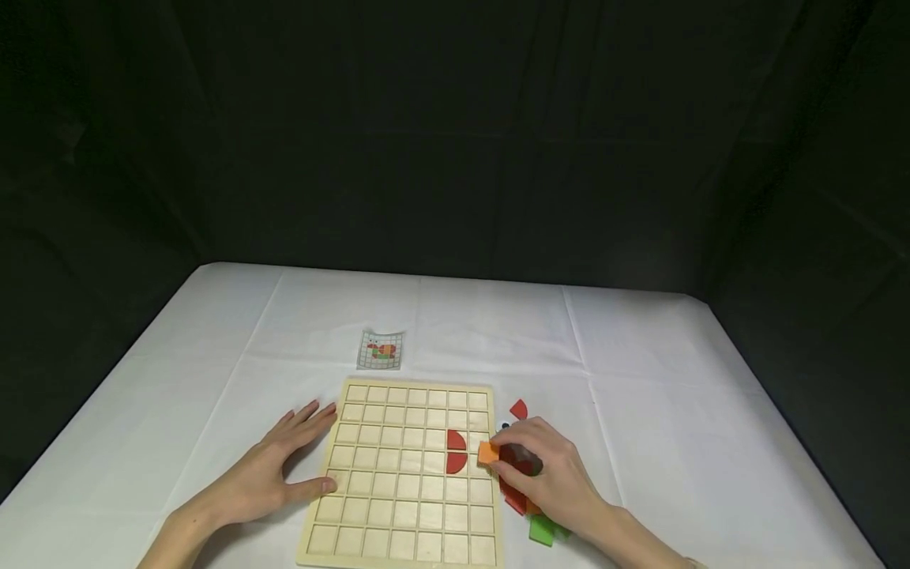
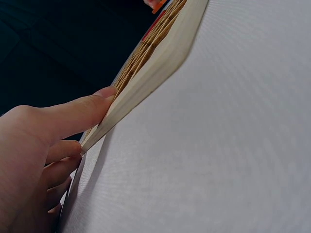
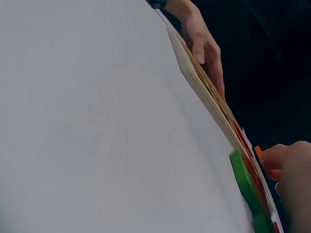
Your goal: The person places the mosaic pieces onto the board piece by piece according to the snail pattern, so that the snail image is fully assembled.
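A pale wooden grid board (image 1: pixel 391 461) lies on the white table. Two red quarter-circle pieces (image 1: pixel 456 452) sit one above the other in cells toward its right side. My left hand (image 1: pixel 273 466) spreads along the board's left edge, fingers extended; in the left wrist view its thumb (image 2: pixel 87 112) rests on the rim. Between thumb and fingertips my right hand (image 1: pixel 550 470) pinches an orange square piece (image 1: pixel 487 453), held over the right column of cells. That orange piece (image 3: pixel 258 152) shows only partly in the right wrist view.
Right of the board lie loose pieces partly hidden by my right hand: a red quarter-circle (image 1: pixel 519 409), more red ones (image 1: pixel 513 498) and green ones (image 1: pixel 542 530). Beyond the board lies a small card (image 1: pixel 380 351) with a coloured picture on a grid. Black cloth (image 1: pixel 455 142) hangs behind the table.
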`<state>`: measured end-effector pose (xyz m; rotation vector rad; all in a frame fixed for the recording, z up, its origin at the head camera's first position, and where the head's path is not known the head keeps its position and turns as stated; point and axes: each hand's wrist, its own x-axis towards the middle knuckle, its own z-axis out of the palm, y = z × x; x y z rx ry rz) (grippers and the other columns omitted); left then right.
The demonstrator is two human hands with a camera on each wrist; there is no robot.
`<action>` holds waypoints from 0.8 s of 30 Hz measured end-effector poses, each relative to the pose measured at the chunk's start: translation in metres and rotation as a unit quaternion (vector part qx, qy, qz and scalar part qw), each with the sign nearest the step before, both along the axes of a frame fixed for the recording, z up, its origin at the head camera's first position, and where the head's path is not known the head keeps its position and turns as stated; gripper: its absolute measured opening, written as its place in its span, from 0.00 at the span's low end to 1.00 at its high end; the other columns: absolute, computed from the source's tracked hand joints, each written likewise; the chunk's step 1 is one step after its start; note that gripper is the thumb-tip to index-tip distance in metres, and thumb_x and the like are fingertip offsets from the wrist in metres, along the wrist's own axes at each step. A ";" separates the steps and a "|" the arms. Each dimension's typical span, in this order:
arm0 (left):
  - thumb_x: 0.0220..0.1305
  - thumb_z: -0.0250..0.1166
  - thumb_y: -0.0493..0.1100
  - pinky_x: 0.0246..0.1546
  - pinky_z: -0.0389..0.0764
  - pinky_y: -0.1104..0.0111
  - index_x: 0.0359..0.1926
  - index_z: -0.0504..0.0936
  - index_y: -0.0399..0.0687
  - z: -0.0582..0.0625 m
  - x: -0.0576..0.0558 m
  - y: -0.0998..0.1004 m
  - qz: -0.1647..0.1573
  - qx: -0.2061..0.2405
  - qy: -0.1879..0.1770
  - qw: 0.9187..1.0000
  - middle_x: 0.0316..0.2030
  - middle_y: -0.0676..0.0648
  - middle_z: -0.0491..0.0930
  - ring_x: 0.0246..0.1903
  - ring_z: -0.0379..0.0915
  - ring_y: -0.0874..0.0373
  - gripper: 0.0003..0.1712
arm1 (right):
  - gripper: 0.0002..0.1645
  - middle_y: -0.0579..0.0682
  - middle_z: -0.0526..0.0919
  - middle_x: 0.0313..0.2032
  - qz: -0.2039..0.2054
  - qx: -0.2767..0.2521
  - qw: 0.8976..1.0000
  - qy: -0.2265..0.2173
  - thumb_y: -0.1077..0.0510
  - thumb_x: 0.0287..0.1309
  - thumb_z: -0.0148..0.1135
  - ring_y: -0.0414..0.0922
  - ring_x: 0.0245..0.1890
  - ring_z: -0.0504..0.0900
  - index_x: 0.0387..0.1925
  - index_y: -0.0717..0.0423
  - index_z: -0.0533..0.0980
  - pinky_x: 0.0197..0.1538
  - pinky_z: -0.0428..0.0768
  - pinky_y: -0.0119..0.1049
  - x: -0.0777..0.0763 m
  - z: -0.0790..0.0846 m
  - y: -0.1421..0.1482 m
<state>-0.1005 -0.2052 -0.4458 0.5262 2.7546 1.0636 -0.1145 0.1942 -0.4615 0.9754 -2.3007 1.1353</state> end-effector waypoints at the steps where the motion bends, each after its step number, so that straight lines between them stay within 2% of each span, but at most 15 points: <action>1: 0.52 0.72 0.65 0.79 0.39 0.52 0.74 0.65 0.50 0.000 0.000 0.000 -0.001 0.000 0.001 1.000 0.76 0.55 0.57 0.78 0.41 0.47 0.53 | 0.22 0.42 0.85 0.39 0.006 0.000 1.000 0.005 0.64 0.43 0.80 0.39 0.43 0.80 0.43 0.49 0.83 0.47 0.81 0.21 -0.001 0.000 -0.003; 2: 0.53 0.72 0.65 0.79 0.38 0.55 0.74 0.65 0.49 0.000 0.000 0.000 -0.002 -0.001 0.002 1.000 0.76 0.55 0.57 0.78 0.41 0.47 0.53 | 0.22 0.42 0.85 0.39 0.011 -0.001 1.000 0.008 0.64 0.44 0.80 0.39 0.42 0.80 0.43 0.49 0.83 0.48 0.80 0.21 -0.001 0.000 -0.007; 4: 0.53 0.72 0.65 0.79 0.34 0.67 0.74 0.65 0.49 -0.001 0.000 -0.001 -0.005 0.000 0.007 1.000 0.76 0.54 0.57 0.78 0.41 0.46 0.53 | 0.21 0.42 0.86 0.39 0.020 0.000 1.000 0.012 0.63 0.45 0.80 0.39 0.43 0.80 0.43 0.49 0.83 0.50 0.79 0.21 -0.003 0.000 -0.012; 7: 0.53 0.72 0.65 0.72 0.28 0.84 0.74 0.65 0.48 -0.002 0.000 -0.001 -0.009 0.001 0.015 1.000 0.76 0.54 0.58 0.78 0.42 0.46 0.53 | 0.19 0.42 0.86 0.40 0.025 0.007 1.000 0.000 0.62 0.47 0.79 0.39 0.45 0.81 0.42 0.49 0.83 0.53 0.77 0.19 -0.005 0.000 -0.019; 9: 0.53 0.73 0.65 0.70 0.27 0.88 0.74 0.65 0.48 -0.002 0.000 -0.001 -0.010 0.001 0.018 1.000 0.76 0.53 0.58 0.78 0.42 0.46 0.53 | 0.18 0.42 0.86 0.40 0.029 0.014 0.999 -0.005 0.61 0.48 0.79 0.39 0.45 0.81 0.42 0.49 0.83 0.52 0.78 0.20 -0.006 0.000 -0.023; 17: 0.52 0.72 0.66 0.76 0.31 0.79 0.74 0.64 0.50 -0.002 0.000 -0.001 -0.002 -0.003 0.007 1.000 0.76 0.56 0.57 0.78 0.41 0.47 0.54 | 0.15 0.38 0.85 0.41 0.015 0.037 0.998 -0.045 0.58 0.51 0.78 0.34 0.46 0.80 0.41 0.47 0.83 0.49 0.80 0.24 -0.006 0.004 -0.030; 20: 0.52 0.72 0.66 0.75 0.31 0.79 0.75 0.64 0.51 -0.001 0.001 -0.001 -0.002 -0.001 0.005 1.000 0.76 0.57 0.57 0.78 0.41 0.47 0.53 | 0.15 0.38 0.85 0.41 0.016 0.041 0.998 -0.044 0.58 0.51 0.77 0.35 0.47 0.79 0.42 0.48 0.84 0.49 0.80 0.24 -0.006 0.004 -0.033; 22: 0.53 0.72 0.66 0.78 0.34 0.71 0.74 0.65 0.51 -0.001 0.001 -0.001 -0.003 0.000 0.007 1.000 0.76 0.56 0.57 0.78 0.41 0.46 0.53 | 0.15 0.39 0.86 0.41 0.021 0.042 0.998 -0.033 0.60 0.52 0.77 0.36 0.46 0.80 0.42 0.48 0.83 0.49 0.80 0.24 -0.008 0.004 -0.034; 24: 0.53 0.72 0.66 0.78 0.34 0.72 0.74 0.65 0.51 -0.001 0.001 -0.001 -0.003 -0.001 0.008 1.000 0.76 0.56 0.57 0.78 0.41 0.46 0.53 | 0.15 0.40 0.86 0.41 0.024 0.041 0.999 -0.026 0.61 0.53 0.76 0.36 0.46 0.79 0.43 0.48 0.83 0.48 0.80 0.24 -0.009 0.003 -0.036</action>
